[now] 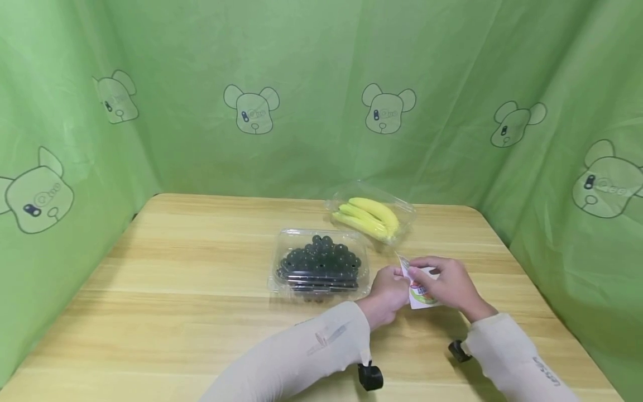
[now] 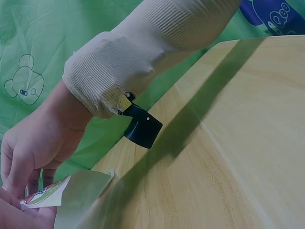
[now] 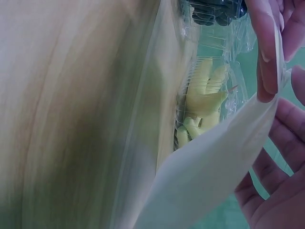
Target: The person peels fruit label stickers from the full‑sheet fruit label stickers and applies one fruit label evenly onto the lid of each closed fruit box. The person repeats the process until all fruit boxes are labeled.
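Observation:
A paper sticker sheet [image 1: 422, 297] with a colourful round print is held between both hands at the right of the table. My left hand [image 1: 388, 295] pinches its left edge. From the other side, my right hand [image 1: 449, 282] grips the sheet with thumb and fingers. The left wrist view shows the sheet's pale blank part [image 2: 85, 196] hanging below the fingers, beside the printed label [image 2: 50, 193]. Part of the print is covered by the fingers. Just left of the hands sits a clear clamshell box [image 1: 287, 239] of dark grapes [image 1: 321, 259].
Behind the hands, a second clear plastic box [image 1: 404, 209] holds yellow bananas [image 1: 372, 218] near the table's back edge. Green curtains [image 1: 311, 156] with printed bear heads surround the wooden table [image 1: 166, 290]. Black mounts [image 1: 370, 377] hang below both sleeves.

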`<state>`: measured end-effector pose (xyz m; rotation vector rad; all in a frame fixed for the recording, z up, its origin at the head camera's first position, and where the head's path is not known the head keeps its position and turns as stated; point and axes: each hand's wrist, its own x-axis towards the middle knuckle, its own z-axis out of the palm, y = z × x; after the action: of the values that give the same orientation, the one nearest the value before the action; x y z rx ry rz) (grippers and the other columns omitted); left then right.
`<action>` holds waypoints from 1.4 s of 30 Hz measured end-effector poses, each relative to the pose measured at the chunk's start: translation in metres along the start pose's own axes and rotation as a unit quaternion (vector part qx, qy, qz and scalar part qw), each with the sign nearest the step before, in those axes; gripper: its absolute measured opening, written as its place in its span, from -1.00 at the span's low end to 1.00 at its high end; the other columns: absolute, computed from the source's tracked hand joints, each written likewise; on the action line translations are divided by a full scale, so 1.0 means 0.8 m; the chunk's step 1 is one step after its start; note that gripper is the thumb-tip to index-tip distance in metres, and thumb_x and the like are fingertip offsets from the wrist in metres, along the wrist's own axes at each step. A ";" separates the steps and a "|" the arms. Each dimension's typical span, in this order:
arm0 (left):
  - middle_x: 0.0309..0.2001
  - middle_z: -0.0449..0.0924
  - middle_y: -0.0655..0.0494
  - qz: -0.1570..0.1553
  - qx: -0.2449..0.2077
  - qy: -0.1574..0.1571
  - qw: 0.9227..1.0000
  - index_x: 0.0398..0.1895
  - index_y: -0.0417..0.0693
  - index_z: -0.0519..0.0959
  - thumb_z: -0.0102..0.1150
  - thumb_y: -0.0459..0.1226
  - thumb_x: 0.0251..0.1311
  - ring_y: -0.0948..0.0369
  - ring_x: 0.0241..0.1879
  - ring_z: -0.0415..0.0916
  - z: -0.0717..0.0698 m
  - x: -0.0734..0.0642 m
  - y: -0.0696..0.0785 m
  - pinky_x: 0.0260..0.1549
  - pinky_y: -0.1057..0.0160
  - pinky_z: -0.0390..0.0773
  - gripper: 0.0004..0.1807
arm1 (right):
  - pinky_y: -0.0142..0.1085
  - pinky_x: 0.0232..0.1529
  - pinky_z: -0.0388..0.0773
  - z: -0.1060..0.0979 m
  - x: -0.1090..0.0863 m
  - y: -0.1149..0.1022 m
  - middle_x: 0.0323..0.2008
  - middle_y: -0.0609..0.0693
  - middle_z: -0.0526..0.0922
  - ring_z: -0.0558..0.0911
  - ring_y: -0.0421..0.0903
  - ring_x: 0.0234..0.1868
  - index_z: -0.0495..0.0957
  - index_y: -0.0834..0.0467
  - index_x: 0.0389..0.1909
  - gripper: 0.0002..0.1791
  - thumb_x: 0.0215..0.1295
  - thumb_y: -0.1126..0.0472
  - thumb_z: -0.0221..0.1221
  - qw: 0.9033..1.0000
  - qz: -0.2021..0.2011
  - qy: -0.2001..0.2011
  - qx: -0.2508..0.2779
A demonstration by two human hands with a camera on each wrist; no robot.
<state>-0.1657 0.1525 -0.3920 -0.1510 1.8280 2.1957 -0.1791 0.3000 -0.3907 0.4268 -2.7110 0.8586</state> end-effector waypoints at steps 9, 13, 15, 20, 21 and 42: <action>-0.39 0.57 0.01 0.004 0.000 -0.003 1.000 -0.28 -0.25 0.51 0.02 -0.55 0.20 0.11 -0.37 0.57 0.000 0.000 -0.001 -0.29 0.13 0.64 -0.88 | 0.07 -0.27 0.62 0.004 0.001 0.002 -0.31 0.09 0.74 0.69 0.12 -0.30 0.73 0.19 -0.31 -0.87 0.17 0.21 0.34 0.999 -0.032 0.013 -0.012; -0.39 0.58 0.01 0.005 0.001 -0.001 1.000 -0.28 -0.25 0.51 0.03 -0.54 0.20 0.11 -0.37 0.57 0.001 0.000 -0.001 -0.28 0.12 0.64 -0.89 | 0.08 -0.27 0.63 0.004 0.001 0.002 -0.32 0.09 0.74 0.69 0.13 -0.31 0.73 0.21 -0.31 -0.87 0.19 0.22 0.33 0.999 -0.035 0.015 -0.006; -0.40 0.57 0.01 0.005 0.003 0.003 1.000 -0.29 -0.24 0.52 0.04 -0.54 0.19 0.11 -0.37 0.56 0.002 0.001 -0.001 -0.29 0.12 0.64 -0.89 | 0.06 -0.27 0.63 0.005 0.001 0.002 -0.33 0.10 0.74 0.69 0.13 -0.31 0.73 0.22 -0.31 -0.86 0.20 0.22 0.32 0.999 -0.032 0.013 -0.003; -0.40 0.56 0.02 0.011 0.006 0.009 1.000 -0.31 -0.25 0.52 0.03 -0.56 0.17 0.12 -0.38 0.55 0.003 0.002 -0.003 -0.32 0.12 0.63 -0.88 | -0.16 -0.36 0.64 0.005 0.001 0.000 -0.38 0.09 0.74 0.69 0.07 -0.36 0.72 0.25 -0.34 -0.87 0.23 0.24 0.29 1.000 -0.025 0.015 -0.004; -0.40 0.56 0.02 0.012 0.005 0.010 1.000 -0.31 -0.25 0.52 0.02 -0.56 0.17 0.12 -0.38 0.55 0.004 0.002 -0.003 -0.31 0.12 0.63 -0.88 | -0.21 -0.38 0.63 0.005 0.001 -0.001 -0.39 0.08 0.73 0.69 0.05 -0.38 0.72 0.25 -0.34 -0.87 0.24 0.25 0.29 1.000 -0.025 0.016 -0.005; -0.41 0.55 0.05 0.009 0.016 0.012 1.000 -0.30 -0.23 0.52 0.02 -0.56 0.16 0.14 -0.39 0.54 0.003 0.001 -0.004 -0.35 0.17 0.62 -0.86 | -0.36 -0.51 0.55 0.008 0.004 0.003 -0.45 0.05 0.71 0.63 -0.06 -0.45 0.69 0.24 -0.38 -0.86 0.29 0.25 0.25 0.999 -0.020 0.029 -0.007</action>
<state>-0.1655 0.1553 -0.3946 -0.1563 1.8833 2.1859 -0.1840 0.2972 -0.3955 0.4456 -2.6439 0.8273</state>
